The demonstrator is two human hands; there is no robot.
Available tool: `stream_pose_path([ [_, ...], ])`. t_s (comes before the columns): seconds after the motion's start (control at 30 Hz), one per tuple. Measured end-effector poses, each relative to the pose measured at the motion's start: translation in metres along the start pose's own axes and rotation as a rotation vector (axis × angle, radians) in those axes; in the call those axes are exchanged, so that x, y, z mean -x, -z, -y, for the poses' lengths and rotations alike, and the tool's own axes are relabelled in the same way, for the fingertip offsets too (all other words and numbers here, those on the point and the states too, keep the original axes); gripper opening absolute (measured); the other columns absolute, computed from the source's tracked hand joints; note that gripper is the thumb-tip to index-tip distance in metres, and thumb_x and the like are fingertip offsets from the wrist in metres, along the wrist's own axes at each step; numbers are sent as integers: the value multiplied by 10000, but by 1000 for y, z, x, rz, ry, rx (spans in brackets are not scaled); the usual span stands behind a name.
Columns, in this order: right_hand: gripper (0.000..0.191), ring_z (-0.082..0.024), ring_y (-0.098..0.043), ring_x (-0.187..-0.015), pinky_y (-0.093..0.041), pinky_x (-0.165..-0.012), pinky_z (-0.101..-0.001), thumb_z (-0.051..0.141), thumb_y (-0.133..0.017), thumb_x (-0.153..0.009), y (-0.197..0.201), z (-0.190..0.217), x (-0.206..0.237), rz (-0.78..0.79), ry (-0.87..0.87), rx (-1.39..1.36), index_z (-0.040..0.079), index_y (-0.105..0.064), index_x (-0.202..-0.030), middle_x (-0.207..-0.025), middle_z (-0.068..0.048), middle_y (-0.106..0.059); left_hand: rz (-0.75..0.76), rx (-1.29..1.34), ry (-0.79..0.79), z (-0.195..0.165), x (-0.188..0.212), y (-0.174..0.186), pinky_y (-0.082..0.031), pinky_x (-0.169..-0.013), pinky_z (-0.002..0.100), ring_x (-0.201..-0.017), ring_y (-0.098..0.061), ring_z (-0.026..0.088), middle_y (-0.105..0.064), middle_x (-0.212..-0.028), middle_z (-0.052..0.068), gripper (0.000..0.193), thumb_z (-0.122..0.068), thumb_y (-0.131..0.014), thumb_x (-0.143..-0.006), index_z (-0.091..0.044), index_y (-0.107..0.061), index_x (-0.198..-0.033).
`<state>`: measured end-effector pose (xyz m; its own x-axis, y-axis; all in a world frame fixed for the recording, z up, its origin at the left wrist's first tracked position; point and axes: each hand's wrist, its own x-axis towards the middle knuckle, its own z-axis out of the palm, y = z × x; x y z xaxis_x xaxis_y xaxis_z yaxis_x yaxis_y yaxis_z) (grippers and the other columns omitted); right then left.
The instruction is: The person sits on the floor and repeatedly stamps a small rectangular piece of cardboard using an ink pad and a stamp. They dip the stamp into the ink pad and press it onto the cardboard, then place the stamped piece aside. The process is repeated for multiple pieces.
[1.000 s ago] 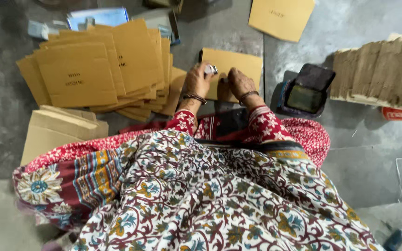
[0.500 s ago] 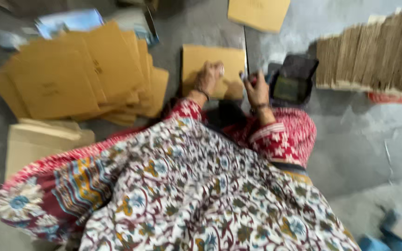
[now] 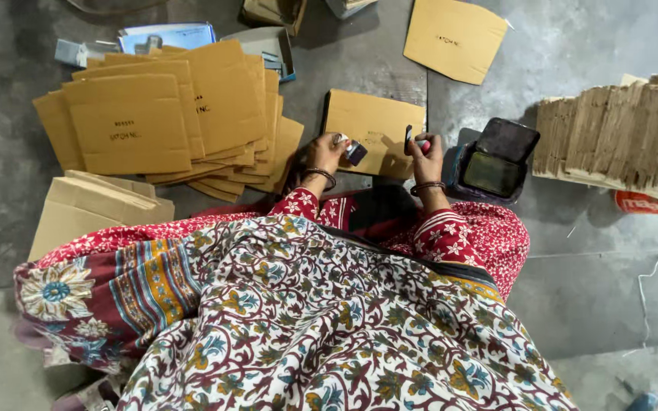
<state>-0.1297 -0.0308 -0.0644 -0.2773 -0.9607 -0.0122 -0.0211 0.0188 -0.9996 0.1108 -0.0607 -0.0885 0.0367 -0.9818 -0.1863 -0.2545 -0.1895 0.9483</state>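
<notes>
Holding small dark stamp [image 3: 356, 152], left hand [image 3: 329, 151] curled shut round it, just above near edge of brown envelope [image 3: 375, 122]. Right hand [image 3: 425, 152] closed on small pink-and-black object [image 3: 417, 141], kind unclear, at envelope's right corner. Envelope flat on grey floor [image 3: 603, 251], between fanned pile of envelopes [image 3: 169, 114] to left and open dark ink pad [image 3: 496, 160] just beside right hand. Upright row of envelopes [image 3: 626, 137] far right.
</notes>
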Motion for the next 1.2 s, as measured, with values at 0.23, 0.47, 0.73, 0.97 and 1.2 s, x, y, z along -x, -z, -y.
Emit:
stream_pose_path([
  [0.23, 203, -107, -625, -822, -530, -732, -248, 28, -701, -990, 2, -2, 6, -13, -16, 60, 48, -543, -1116, -940, -34, -628, -217, -213, -211, -8, 0, 3, -549, -824, 420, -933, -690, 333, -737, -970, 163, 187, -192, -839, -788, -51, -770, -889],
  [0.47, 201, -119, -645, -811, -534, -718, -252, 31, -685, -1000, 4, -8, 11, 11, -16, -47, 60, -528, -1123, -920, -45, -640, -268, -260, -80, -5, 3, -4, -527, -895, 432, -1016, -659, 346, -703, -1058, 164, 197, -242, -828, -789, -101, -779, -919],
  [0.73, 209, -110, -636, -798, -534, -707, -247, 20, -685, -994, 5, -13, 12, -7, 0, -23, 67, -535, -1133, -930, -35, -630, -296, -309, -19, -4, -1, -6, -524, -915, 455, -1046, -650, 351, -703, -1081, 149, 227, -309, -808, -817, -123, -771, -940],
  [0.97, 206, -103, -608, -762, -500, -658, -234, 45, -691, -1006, 4, -10, 13, -43, -27, -115, 76, -533, -1135, -927, -38, -624, -604, -609, -273, -16, -1, -8, -497, -885, 522, -1072, -618, 461, -691, -1137, 271, 304, -421, -860, -648, -179, -811, -826],
  [1.2, 225, -99, -636, -758, -528, -646, -222, 62, -685, -982, 0, -4, 14, -36, -151, -137, 102, -535, -1144, -922, -34, -638, -176, -309, 110, -19, -15, 3, -563, -820, 431, -935, -714, 315, -743, -1006, 133, 289, -378, -789, -813, -145, -780, -985],
])
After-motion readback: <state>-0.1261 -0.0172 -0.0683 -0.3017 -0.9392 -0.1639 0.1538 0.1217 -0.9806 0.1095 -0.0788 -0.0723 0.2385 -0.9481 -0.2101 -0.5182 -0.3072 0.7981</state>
